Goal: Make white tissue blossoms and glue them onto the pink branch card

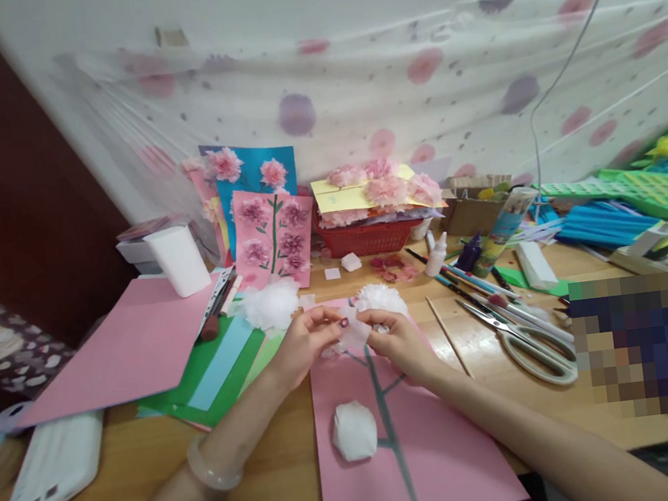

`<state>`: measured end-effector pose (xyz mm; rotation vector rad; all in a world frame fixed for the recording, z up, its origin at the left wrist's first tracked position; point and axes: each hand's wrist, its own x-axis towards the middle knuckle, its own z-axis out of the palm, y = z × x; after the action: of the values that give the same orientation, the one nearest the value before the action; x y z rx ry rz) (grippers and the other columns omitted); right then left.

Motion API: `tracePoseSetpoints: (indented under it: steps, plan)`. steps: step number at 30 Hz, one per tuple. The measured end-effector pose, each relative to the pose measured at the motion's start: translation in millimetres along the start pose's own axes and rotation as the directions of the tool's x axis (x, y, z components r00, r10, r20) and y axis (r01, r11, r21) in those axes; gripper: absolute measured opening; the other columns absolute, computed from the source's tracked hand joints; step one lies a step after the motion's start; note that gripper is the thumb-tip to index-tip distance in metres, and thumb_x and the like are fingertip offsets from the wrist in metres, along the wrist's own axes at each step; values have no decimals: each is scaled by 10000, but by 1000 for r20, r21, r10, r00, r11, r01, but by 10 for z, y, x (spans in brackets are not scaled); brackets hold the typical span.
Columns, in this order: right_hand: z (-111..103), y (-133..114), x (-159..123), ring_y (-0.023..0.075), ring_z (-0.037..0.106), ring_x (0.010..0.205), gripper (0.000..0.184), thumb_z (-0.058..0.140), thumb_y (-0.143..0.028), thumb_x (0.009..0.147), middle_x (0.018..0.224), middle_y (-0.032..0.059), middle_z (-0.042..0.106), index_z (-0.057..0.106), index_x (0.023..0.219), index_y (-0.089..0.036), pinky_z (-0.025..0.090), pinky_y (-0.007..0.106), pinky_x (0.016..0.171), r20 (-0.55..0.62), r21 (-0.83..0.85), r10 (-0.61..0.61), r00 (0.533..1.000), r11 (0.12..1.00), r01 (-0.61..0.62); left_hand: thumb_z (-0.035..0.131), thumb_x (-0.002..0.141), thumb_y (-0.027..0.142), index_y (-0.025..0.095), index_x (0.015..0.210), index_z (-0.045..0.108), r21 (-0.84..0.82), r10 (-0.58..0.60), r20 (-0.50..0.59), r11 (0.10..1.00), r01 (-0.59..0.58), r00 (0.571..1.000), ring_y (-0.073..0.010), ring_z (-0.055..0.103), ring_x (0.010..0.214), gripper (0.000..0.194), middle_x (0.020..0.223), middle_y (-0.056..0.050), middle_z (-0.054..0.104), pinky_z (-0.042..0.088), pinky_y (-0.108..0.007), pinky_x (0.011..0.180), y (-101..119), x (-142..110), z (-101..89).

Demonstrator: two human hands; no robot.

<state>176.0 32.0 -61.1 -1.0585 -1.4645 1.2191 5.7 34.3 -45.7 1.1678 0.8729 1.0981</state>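
My left hand (308, 340) and my right hand (393, 342) meet over the top of a pink paper sheet (428, 441), both pinching a small white tissue piece (356, 328). Just behind the right hand sits a fluffy white tissue flower (381, 300). A second white tissue ball (354, 431) lies lower on the pink sheet beside a dark drawn stem (390, 429). My left wrist wears a pale bangle (213, 469).
Scissors (525, 341), pens and a glue bottle (436, 255) lie to the right. A red basket (366, 239) with paper flowers, pink and blue flower cards (272, 237), a white cup (179, 260), coloured paper sheets (133, 346) and a white phone (54, 467) crowd the wooden table.
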Motion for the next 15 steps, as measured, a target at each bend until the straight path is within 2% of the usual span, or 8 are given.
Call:
tracePoseSetpoints:
  steps: [3, 5, 7, 9, 11, 13, 15]
  plan:
    - [12, -15, -11, 94, 349, 517, 195, 694, -367, 735, 569, -38, 463, 668, 706, -176, 236, 250, 500, 40, -7, 5, 999, 1000, -4, 743, 686, 366, 142, 751, 702, 232, 176, -121, 962, -145, 977, -146, 654, 632, 236, 700, -48, 711, 558, -259, 598, -63, 45, -28]
    - [21, -14, -14, 81, 315, 474, 214, 696, -385, 744, 536, -60, 420, 680, 802, -179, 212, 243, 476, 80, 63, 71, 994, 995, -76, 708, 716, 395, 141, 778, 704, 318, 272, -206, 927, -198, 940, -164, 671, 669, 261, 729, -58, 726, 572, -285, 629, -76, 127, -164]
    - [23, -3, -7, 65, 249, 429, 250, 700, -380, 746, 497, -89, 363, 671, 890, -177, 178, 229, 446, 137, 223, 163, 977, 956, -191, 692, 726, 384, 158, 787, 696, 385, 348, -283, 895, -226, 894, -175, 675, 696, 234, 746, -48, 727, 573, -304, 660, -61, 227, -383]
    - [12, 8, 11, 52, 223, 419, 252, 719, -342, 733, 489, -101, 337, 659, 895, -159, 169, 208, 422, 200, 418, 235, 951, 857, -300, 702, 703, 313, 181, 717, 678, 485, 433, -349, 842, -235, 831, -200, 666, 689, 135, 694, -41, 702, 563, -336, 670, -28, 312, -620]
    - [-8, 10, 37, 44, 282, 431, 261, 747, -284, 711, 532, -85, 400, 651, 908, -142, 220, 185, 409, 244, 575, 296, 923, 722, -384, 729, 658, 208, 215, 669, 665, 590, 527, -378, 771, -241, 761, -252, 665, 831, 65, 723, -52, 691, 535, -379, 795, 10, 355, -782]
    - [-26, -3, 63, 46, 398, 468, 254, 743, -237, 722, 607, -52, 490, 643, 928, -130, 314, 168, 428, 273, 671, 360, 892, 593, -445, 720, 657, 148, 237, 709, 675, 676, 613, -363, 691, -254, 702, -294, 612, 1028, 112, 853, -73, 697, 454, -415, 955, 40, 341, -800]
    - [-30, -22, 80, 68, 526, 549, 207, 701, -226, 776, 699, -6, 573, 629, 942, -124, 427, 178, 503, 303, 718, 405, 863, 498, -486, 693, 698, 146, 241, 800, 695, 733, 665, -305, 621, -278, 681, -302, 559, 1121, 139, 982, -75, 693, 359, -443, 1050, 54, 274, -668]
